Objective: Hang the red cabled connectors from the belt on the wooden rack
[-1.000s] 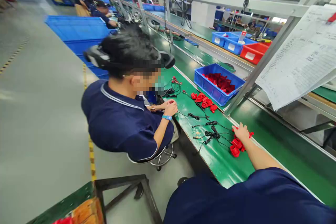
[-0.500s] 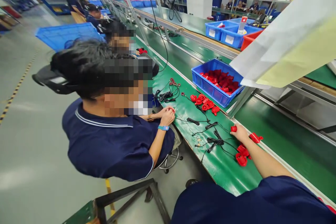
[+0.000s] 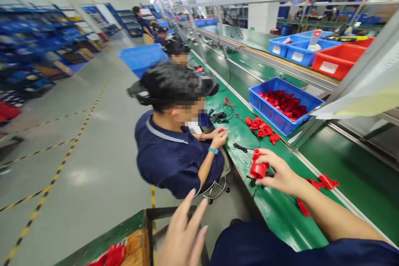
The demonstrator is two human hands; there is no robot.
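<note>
Between the thumb and fingers of my right hand (image 3: 279,172) is a red plastic fitting (image 3: 259,166), cup-shaped with a narrower top, held above the green bench. Part of a black cable (image 3: 252,181) shows beneath it. My left hand (image 3: 185,235) is raised at the bottom middle, empty, its fingers spread and slightly blurred. More red fittings (image 3: 327,181) lie under and beyond my right forearm, partly covered by it. Farther along the bench is a group of similar red parts (image 3: 262,127), near a bundled black cable (image 3: 240,147).
A blue bin (image 3: 282,106) full of red parts stands beside the bench (image 3: 288,199). A co-worker (image 3: 174,153) sits at the left, hands together over a small part. At lower left is a wood-topped, metal-framed stand (image 3: 137,249) with a red item. Paper sheets (image 3: 368,91) hang at right.
My right hand has lifted the red fitting off the bench and brought it nearer to me. My left hand has come into view. The view has swung left.
</note>
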